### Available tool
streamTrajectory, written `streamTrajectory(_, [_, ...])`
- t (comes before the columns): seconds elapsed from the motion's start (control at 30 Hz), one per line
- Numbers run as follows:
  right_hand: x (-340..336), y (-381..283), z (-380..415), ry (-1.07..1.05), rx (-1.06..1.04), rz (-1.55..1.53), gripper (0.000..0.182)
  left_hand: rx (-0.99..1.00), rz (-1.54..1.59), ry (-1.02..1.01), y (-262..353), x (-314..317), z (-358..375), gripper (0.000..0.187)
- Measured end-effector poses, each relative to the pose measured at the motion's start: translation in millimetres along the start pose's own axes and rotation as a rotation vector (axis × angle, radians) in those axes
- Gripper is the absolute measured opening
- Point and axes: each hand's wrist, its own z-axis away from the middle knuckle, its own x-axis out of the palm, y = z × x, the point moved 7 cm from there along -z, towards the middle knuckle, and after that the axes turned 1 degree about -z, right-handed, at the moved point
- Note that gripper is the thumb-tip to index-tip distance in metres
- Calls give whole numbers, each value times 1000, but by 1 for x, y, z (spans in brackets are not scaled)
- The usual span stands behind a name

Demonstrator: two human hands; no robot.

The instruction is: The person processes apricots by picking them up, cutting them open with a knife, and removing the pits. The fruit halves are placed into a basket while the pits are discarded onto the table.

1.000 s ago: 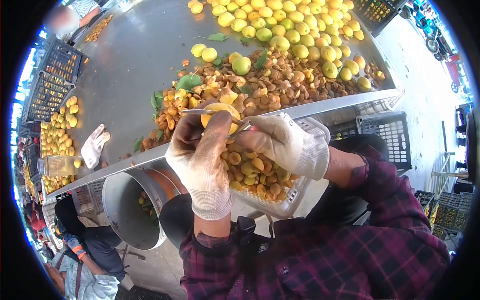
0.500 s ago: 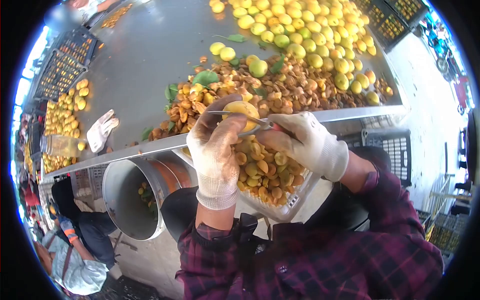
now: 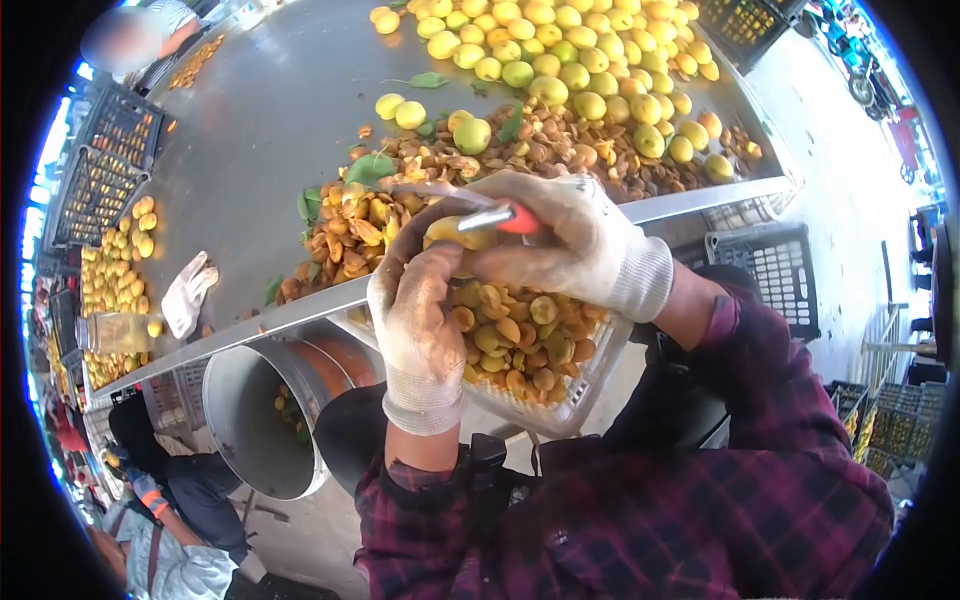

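My left hand (image 3: 418,325), in a soiled white knit glove, grips a yellow apricot (image 3: 452,233) between its fingers and thumb. My right hand (image 3: 580,245), gloved the same way, is closed round the red handle of a knife (image 3: 518,217). Its blade points left, above the apricot, and my right thumb is close to the fruit; contact is hard to make out. Below both hands, apricot halves (image 3: 525,345) fill a pale plastic basket (image 3: 603,368). Just past the hands, brown apricot pits (image 3: 550,150) lie heaped along the table edge with a few leaves.
The metal table (image 3: 270,110) carries whole apricots (image 3: 600,60) at the far right and a loose white glove (image 3: 188,295) at left. A large bucket (image 3: 225,420) lies tilted below the edge. Black crates (image 3: 765,270) stand at right. A co-worker's sleeve (image 3: 185,570) shows lower left.
The right hand has moved up and left over the apricot, and the knife is now raised with its blade above the fruit. The view has shifted slightly; the left hand still holds the apricot.
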Motion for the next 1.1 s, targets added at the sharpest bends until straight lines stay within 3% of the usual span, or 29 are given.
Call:
streamTrajectory(0.07, [6,-5,-1,-25,-175,-73,46,-33,-92,66,-4,-2,3,44])
streamTrajectory(0.1, [7,-3,0,-67,-149,-2,41,100,-267,1,1,1,8,48])
streamTrajectory(0.2, [12,-3,6,22,-269,-93,39,70,-296,-3,-5,1,8,49])
streamTrajectory(0.27, [17,-3,10,27,-239,-56,35,79,-286,5,-7,4,10,48])
streamTrajectory(0.33, [22,-1,10,2,-35,-251,33,92,-248,62,-9,-2,11,48])
streamTrajectory(0.53, [34,4,14,74,109,-358,25,127,-179,-14,-9,1,14,43])
streamTrajectory(0.67, [33,33,16,225,500,-726,29,151,-283,35,-10,16,19,50])
streamTrajectory(0.73, [31,44,10,232,479,-845,32,200,-345,57,-6,19,18,55])
streamTrajectory(0.8, [30,43,13,234,581,-921,36,-1,-61,-20,-13,14,8,61])
streamTrajectory(0.9, [12,46,17,207,609,-884,32,36,-96,38,-8,17,8,63])
streamTrajectory(0.93, [6,46,20,353,605,-876,30,37,-136,74,-8,15,8,62])
streamTrajectory(1.03, [-14,51,28,157,588,-774,33,21,-123,45,-8,-5,2,60])
streamTrajectory(1.07, [-16,48,29,25,607,-535,32,27,-128,53,-6,-9,1,60])
streamTrajectory(1.1, [-18,52,30,34,519,-415,28,21,-30,33,-6,-10,1,59])
